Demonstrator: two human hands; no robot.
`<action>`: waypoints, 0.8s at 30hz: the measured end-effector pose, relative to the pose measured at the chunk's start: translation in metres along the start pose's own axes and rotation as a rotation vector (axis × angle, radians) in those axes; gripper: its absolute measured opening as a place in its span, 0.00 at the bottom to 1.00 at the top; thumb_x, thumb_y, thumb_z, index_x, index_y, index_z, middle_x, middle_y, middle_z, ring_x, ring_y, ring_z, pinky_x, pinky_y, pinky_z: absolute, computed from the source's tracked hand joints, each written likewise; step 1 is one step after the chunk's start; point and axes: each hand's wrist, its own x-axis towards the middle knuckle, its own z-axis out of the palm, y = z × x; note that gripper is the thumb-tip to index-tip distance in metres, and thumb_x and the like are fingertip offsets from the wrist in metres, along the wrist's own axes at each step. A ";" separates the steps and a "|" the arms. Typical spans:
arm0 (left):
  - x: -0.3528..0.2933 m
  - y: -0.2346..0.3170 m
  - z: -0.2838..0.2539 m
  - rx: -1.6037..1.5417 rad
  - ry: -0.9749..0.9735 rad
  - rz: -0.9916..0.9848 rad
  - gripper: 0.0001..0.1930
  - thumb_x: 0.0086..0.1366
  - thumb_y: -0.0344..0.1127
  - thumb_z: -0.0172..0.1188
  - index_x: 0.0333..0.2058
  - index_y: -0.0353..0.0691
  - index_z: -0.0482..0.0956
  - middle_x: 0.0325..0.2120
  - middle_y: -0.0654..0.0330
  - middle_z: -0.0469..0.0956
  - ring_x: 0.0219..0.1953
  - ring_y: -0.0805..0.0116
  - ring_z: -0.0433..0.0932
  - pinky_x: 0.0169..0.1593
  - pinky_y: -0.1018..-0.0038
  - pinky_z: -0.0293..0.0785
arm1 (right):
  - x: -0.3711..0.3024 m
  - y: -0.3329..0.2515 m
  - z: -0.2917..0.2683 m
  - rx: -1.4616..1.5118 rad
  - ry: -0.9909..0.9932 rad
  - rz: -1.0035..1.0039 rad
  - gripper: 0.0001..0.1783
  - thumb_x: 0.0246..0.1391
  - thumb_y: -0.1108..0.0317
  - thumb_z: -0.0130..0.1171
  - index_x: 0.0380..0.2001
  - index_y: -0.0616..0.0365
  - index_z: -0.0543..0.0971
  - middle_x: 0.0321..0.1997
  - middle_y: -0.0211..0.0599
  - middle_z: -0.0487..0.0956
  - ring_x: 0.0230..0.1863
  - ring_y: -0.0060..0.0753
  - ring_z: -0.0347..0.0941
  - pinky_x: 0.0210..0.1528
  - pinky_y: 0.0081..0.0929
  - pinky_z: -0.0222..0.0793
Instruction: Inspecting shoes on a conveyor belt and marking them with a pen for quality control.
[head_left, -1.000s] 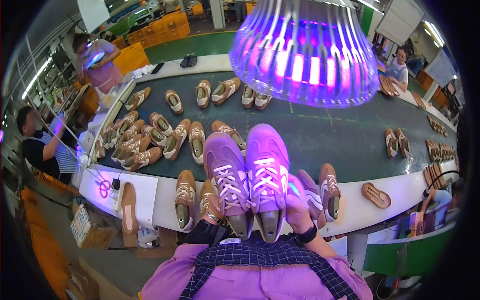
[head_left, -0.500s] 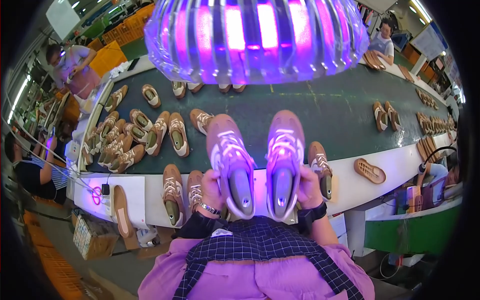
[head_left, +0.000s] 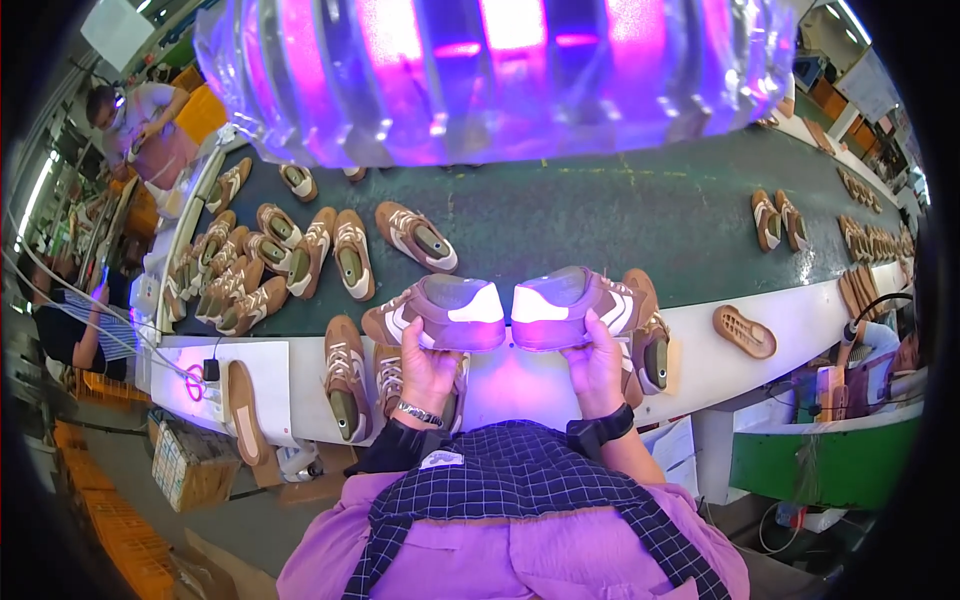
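A: What's different for us now?

B: The pair no longer has its toes pointing away from us. We have the left shoe (head_left: 440, 318) turned toward 9 o'clock and the right shoe (head_left: 578, 310) toward 3 o'clock, heels nearly meeting across a narrow gap. So the white heel patches (head_left: 478, 304) and side walls face us together, in place of the openings.

A: And our grip?

B: Our left hand (head_left: 428, 374) pinches the left shoe, thumb on its near side; our right hand (head_left: 596, 374) pinches the right shoe likewise. Both shoes hang above the tabletop (head_left: 515, 395), toward its 6 o'clock edge, with the glowing lamp (head_left: 490, 90) at 12 o'clock.

A: What can't we make out?

B: Most of our fingers, tucked behind or under the shoes. The right shoe's toe runs into a standing brown shoe (head_left: 655, 370) at its 4 o'clock, so we can't tell where one ends. Our left hand partly covers a laced shoe (head_left: 388, 372) at its 9 o'clock. The lamp, itself cut off above, hides the tabletop's far side. A co-worker (head_left: 55, 330) at 9 o'clock is too blurred to read.
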 end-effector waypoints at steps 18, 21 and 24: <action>0.005 -0.007 -0.006 0.060 0.049 -0.048 0.22 0.61 0.48 0.56 0.50 0.41 0.70 0.45 0.60 0.75 0.47 0.64 0.74 0.49 0.64 0.73 | 0.001 0.009 -0.001 -0.003 0.063 -0.003 0.21 0.59 0.66 0.53 0.54 0.60 0.66 0.52 0.40 0.72 0.52 0.36 0.70 0.56 0.41 0.68; 0.005 -0.007 -0.006 0.065 0.059 -0.052 0.22 0.61 0.48 0.56 0.49 0.41 0.70 0.45 0.60 0.75 0.46 0.64 0.74 0.48 0.64 0.73 | 0.001 0.010 -0.003 -0.014 0.053 -0.003 0.22 0.59 0.65 0.52 0.55 0.60 0.66 0.52 0.39 0.72 0.53 0.36 0.70 0.56 0.41 0.67; 0.005 -0.008 -0.007 0.071 0.064 -0.054 0.21 0.61 0.48 0.56 0.49 0.42 0.70 0.44 0.60 0.75 0.45 0.65 0.74 0.48 0.65 0.73 | 0.002 0.011 -0.005 -0.020 0.052 -0.003 0.22 0.59 0.65 0.52 0.55 0.60 0.65 0.52 0.40 0.72 0.53 0.36 0.69 0.56 0.41 0.67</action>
